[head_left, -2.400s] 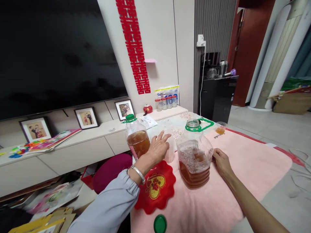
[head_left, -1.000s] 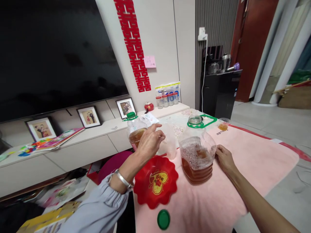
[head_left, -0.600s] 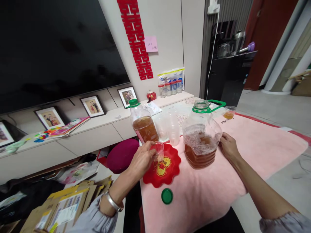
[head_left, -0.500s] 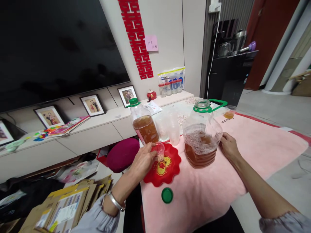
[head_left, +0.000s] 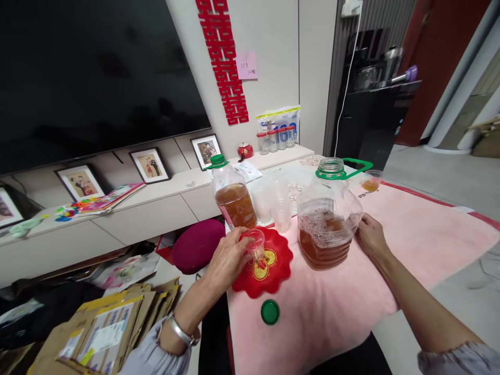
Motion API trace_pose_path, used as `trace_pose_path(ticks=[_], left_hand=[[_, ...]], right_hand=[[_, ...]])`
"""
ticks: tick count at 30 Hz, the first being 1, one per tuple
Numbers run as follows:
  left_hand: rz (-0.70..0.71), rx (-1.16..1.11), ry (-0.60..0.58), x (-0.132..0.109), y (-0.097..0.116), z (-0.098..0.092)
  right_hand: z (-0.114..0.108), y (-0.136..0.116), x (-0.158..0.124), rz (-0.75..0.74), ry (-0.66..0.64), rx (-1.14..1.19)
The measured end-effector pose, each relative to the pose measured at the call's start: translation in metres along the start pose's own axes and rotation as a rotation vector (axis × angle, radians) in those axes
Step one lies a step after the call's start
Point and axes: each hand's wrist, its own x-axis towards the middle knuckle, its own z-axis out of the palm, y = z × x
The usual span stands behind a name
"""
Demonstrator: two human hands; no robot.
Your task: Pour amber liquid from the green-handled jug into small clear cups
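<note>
My left hand (head_left: 231, 256) grips a small clear plastic cup (head_left: 255, 242) and holds it on the red scalloped plate (head_left: 273, 271). My right hand (head_left: 370, 237) rests against the right side of a large open jug (head_left: 328, 219) of amber liquid with a green handle ring. A second bottle (head_left: 233, 195) of amber liquid, capped in green, stands behind the plate. Stacks of clear cups (head_left: 273, 205) stand between the two containers. A loose green cap (head_left: 270, 311) lies on the pink towel (head_left: 410, 250) near the front edge.
A small filled cup (head_left: 371, 180) sits at the towel's far side. Left of the table are a low TV cabinet (head_left: 128, 219) with photo frames, a maroon cushion (head_left: 197, 244) and cardboard boxes (head_left: 101, 328) on the floor. A black cabinet (head_left: 375, 114) stands behind.
My left hand took a clear cup from the stack and brought it down onto the red plate. My right hand stayed on the large jug. The view shifted down and left.
</note>
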Motion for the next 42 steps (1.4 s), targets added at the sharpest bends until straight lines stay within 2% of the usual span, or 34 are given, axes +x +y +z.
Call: trace_pose_path(ticks=[3,7,10,14,18,23,27,31,36,39,42], left_hand=[[-0.027,-0.051,0.073,-0.007,0.011,0.000],[-0.029,-0.182,0.130,-0.014,0.047,0.016],[-0.136,-0.522,0.134,-0.013,0.082,0.035],[-0.296,-0.871,0.083,0.000,0.125,0.059],[-0.378,-1.006,0.144,0.022,0.150,0.083],[-0.385,-1.001,0.340,0.048,0.160,0.116],[-0.338,-1.036,0.360,0.057,0.160,0.131],[-0.296,-1.038,0.410,0.060,0.159,0.137],[-0.315,-1.028,0.419,0.064,0.159,0.145],[-0.319,-0.998,0.482,0.066,0.159,0.148],[-0.286,-1.004,0.468,0.065,0.158,0.147]], right_hand=[[-0.001,0.003,0.003,-0.006,-0.008,0.001],[-0.003,0.007,0.005,-0.005,-0.005,-0.004],[-0.003,0.008,0.006,-0.008,-0.004,-0.014],[-0.004,0.008,0.006,-0.013,-0.001,-0.033],[-0.005,0.007,0.005,-0.018,0.006,-0.047],[-0.005,0.005,0.002,-0.015,0.008,-0.048],[-0.007,0.005,0.001,-0.018,-0.011,-0.027],[-0.003,-0.003,-0.004,-0.011,-0.086,0.027],[0.008,-0.026,-0.021,0.074,-0.271,0.109],[0.008,-0.036,-0.033,0.161,-0.473,0.189],[0.002,-0.037,-0.038,0.234,-0.657,0.248]])
